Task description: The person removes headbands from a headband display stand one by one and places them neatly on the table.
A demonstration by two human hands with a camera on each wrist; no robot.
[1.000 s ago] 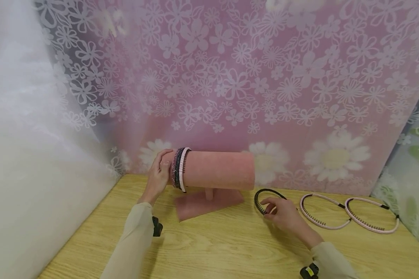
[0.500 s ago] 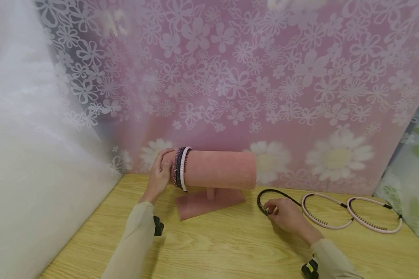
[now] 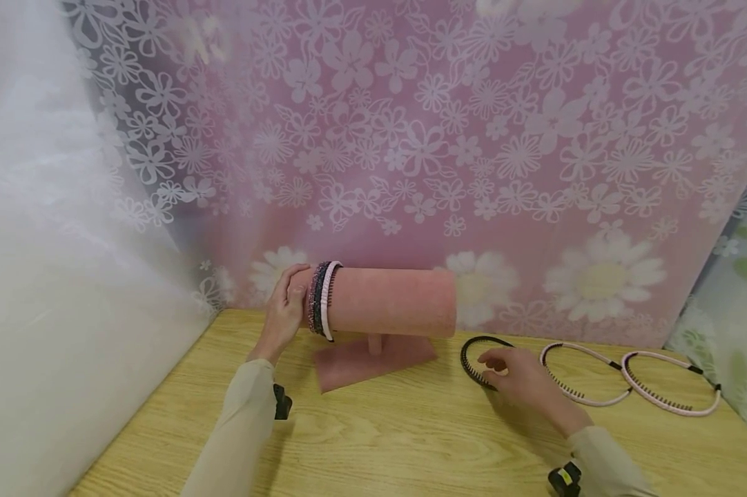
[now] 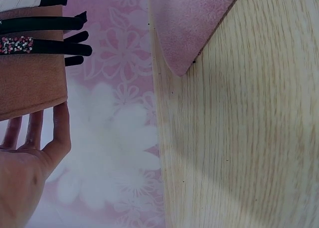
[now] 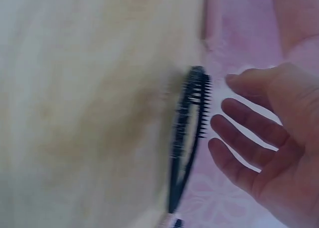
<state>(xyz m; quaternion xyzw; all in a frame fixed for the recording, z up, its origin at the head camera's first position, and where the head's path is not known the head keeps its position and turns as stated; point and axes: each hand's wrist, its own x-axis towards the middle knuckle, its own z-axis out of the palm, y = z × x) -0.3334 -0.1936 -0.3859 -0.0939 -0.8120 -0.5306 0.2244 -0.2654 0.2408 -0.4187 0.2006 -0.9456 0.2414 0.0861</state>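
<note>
A pink padded headband stand [image 3: 389, 302] has its roll lying crosswise above a flat base. Around its left part sit a pale pink toothed headband [image 3: 326, 304], a dark one [image 3: 317, 307] and a speckled one [image 4: 17, 46]. My left hand [image 3: 284, 309] grips the roll's left end, thumb in front and fingers around the back. On the table right of the stand lies a black toothed headband [image 3: 469, 369]. Beside it hovers my right hand [image 3: 522, 378], partly covering it in the head view; the right wrist view shows bent, spread fingers apart from the black headband [image 5: 187, 133].
Two pale pink toothed headbands lie farther right: a nearer one [image 3: 581, 399] and one [image 3: 672, 408] near the right side. The wooden table [image 3: 373, 442] meets a pink floral backdrop [image 3: 398, 172] behind and a white sheet [image 3: 69, 276] at left.
My right hand has let go of the black headband and drawn slightly right, away from it. That headband has shifted a little to the right. My left hand stays on the roll.
</note>
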